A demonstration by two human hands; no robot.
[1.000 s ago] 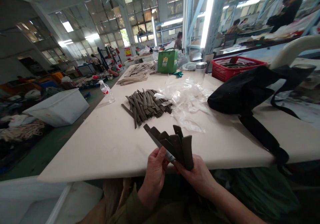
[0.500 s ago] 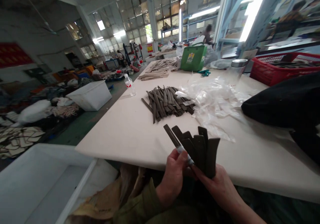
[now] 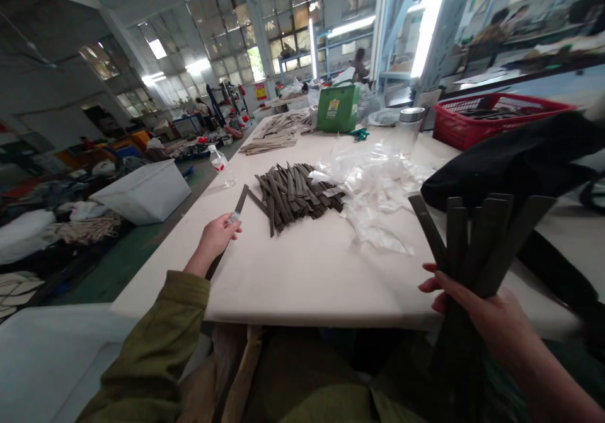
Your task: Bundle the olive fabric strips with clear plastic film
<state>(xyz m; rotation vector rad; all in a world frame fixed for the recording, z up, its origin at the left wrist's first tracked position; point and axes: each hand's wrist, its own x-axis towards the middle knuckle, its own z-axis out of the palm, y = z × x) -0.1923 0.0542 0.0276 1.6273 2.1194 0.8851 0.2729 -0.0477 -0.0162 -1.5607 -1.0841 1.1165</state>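
My left hand point(image 3: 218, 237) is closed on one dark strip point(image 3: 241, 201) with a whitish wrapping partway along it, held over the table's left side. Over at the right, my right hand point(image 3: 482, 309) grips a fanned bundle of dark flat strips point(image 3: 482, 234), their ends spreading upward. A heap of similar dark strips point(image 3: 293, 193) lies on the white table point(image 3: 302, 278) between and beyond the hands. Crumpled clear plastic point(image 3: 373, 183) touches the right side of that heap.
A water bottle point(image 3: 221, 166) stands by the left edge. Farther back are pale strips point(image 3: 271, 139), a green bag point(image 3: 337, 109) and a lidded jar point(image 3: 410, 127). To the right sit a red basket point(image 3: 458, 127) and a black cloth item point(image 3: 510, 155). A white bin point(image 3: 61, 341) stands lower left.
My hands have moved apart: the left went left and forward with one wrapped strip, the right went right with the bundle. The view has turned slightly right.
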